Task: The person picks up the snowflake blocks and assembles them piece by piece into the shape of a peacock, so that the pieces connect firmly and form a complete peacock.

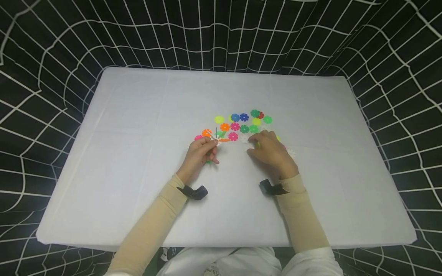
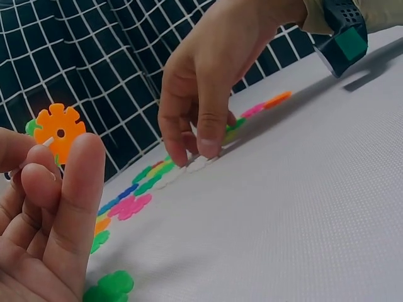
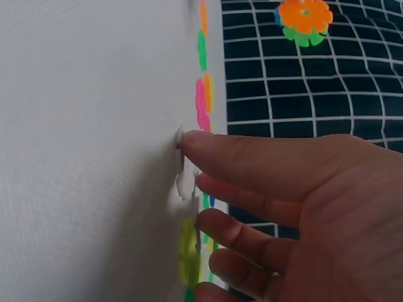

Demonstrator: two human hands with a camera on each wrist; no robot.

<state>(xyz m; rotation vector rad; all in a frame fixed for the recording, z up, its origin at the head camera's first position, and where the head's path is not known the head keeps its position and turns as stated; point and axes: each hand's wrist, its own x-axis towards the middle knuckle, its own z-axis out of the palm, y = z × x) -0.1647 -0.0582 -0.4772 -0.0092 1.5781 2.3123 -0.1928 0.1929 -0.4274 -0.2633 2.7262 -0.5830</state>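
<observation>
My left hand (image 1: 199,154) pinches a small cluster of joined plastic snowflake discs between thumb and fingers, raised above the table. In the left wrist view the cluster shows an orange disc (image 2: 68,121) with a bit of green behind it; an orange disc (image 3: 307,17) and a green disc (image 3: 303,38) of it appear in the right wrist view. My right hand (image 1: 271,150) is low over the loose discs, thumb and fingers apart. Its fingertips touch white discs (image 2: 200,165) lying flat on the table. A yellow disc (image 3: 189,255) lies under its fingers.
Several loose discs lie between and beyond the hands, including pink (image 1: 233,136), dark blue (image 1: 244,117), green (image 1: 254,113) and yellow (image 1: 219,119). A white cloth covers the table (image 1: 114,161). Dark netting with white lines (image 1: 214,34) surrounds it.
</observation>
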